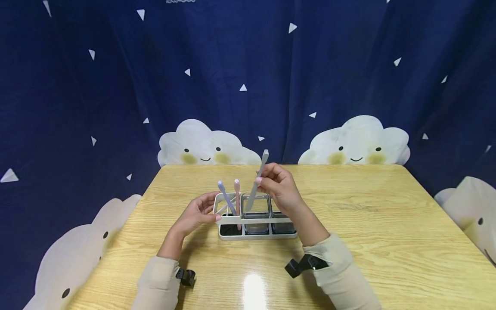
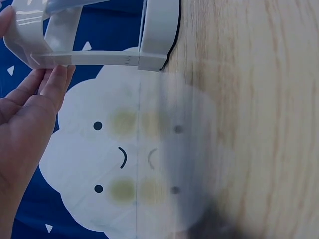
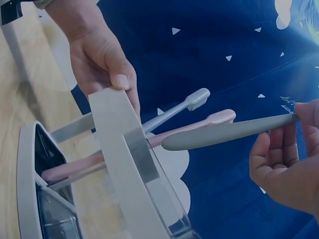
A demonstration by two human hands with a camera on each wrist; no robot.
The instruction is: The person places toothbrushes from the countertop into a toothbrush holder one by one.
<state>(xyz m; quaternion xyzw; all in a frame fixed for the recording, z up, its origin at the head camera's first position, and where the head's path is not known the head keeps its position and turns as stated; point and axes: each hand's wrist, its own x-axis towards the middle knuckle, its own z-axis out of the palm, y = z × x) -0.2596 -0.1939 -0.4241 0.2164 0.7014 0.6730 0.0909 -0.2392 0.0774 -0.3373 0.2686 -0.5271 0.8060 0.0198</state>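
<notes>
A white toothbrush holder (image 1: 255,221) stands on the table, its left end gripped by my left hand (image 1: 196,213). In the left wrist view, fingertips lie along the edge of the holder frame (image 2: 94,58). A blue toothbrush (image 1: 227,199) and a pink toothbrush (image 1: 237,188) lean in the left compartment, bristles up. My right hand (image 1: 282,191) pinches a grey toothbrush (image 1: 252,194), tilted with its head up. Its handle's lower end overlaps the middle compartment in the head view; the right wrist view shows the handle (image 3: 214,133) beside the holder's top rail (image 3: 124,159).
Clear cups (image 1: 256,227) occupy the middle and right compartments of the holder. Underneath is a light wooden table (image 1: 372,224). Behind it hangs a dark blue curtain (image 1: 248,51) with white triangles and smiling clouds.
</notes>
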